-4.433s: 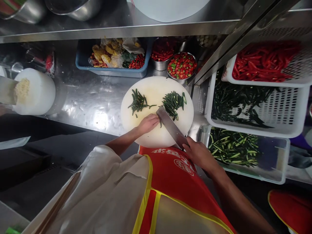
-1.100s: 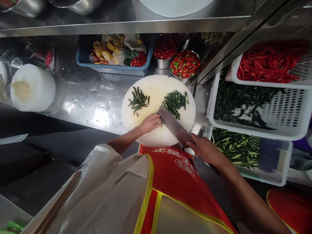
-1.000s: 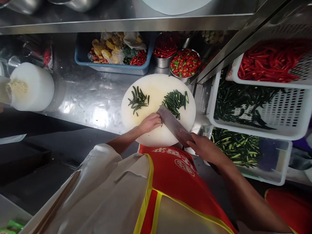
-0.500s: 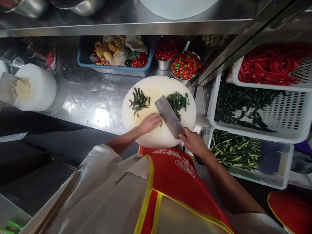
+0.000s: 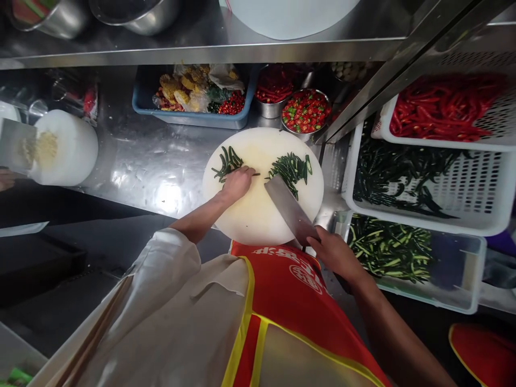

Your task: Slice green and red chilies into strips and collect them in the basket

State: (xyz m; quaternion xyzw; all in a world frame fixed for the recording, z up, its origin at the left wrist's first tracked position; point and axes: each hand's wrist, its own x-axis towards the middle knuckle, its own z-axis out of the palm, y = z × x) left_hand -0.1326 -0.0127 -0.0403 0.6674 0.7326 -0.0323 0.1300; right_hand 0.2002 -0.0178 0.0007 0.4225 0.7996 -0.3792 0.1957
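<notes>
- left hand (image 5: 238,183) pinches one green pepper (image 5: 256,174), its length lying sideways, tip toward the cleaver (image 5: 288,207)
- right hand (image 5: 334,251), farther from the pepper, is closed around the cleaver

One round white cutting board (image 5: 250,226) bore two dark-green chilli piles (image 5: 291,169) | two broad grey cleavers (image 5: 289,209) | one thick white block (image 5: 78,150) | two steel bowls (image 5: 271,112) held red chillies (image 5: 305,110) | two white perforated baskets (image 5: 479,226) | one blue rectangular tub (image 5: 193,119) | one clear plastic bin (image 5: 451,263)
</notes>
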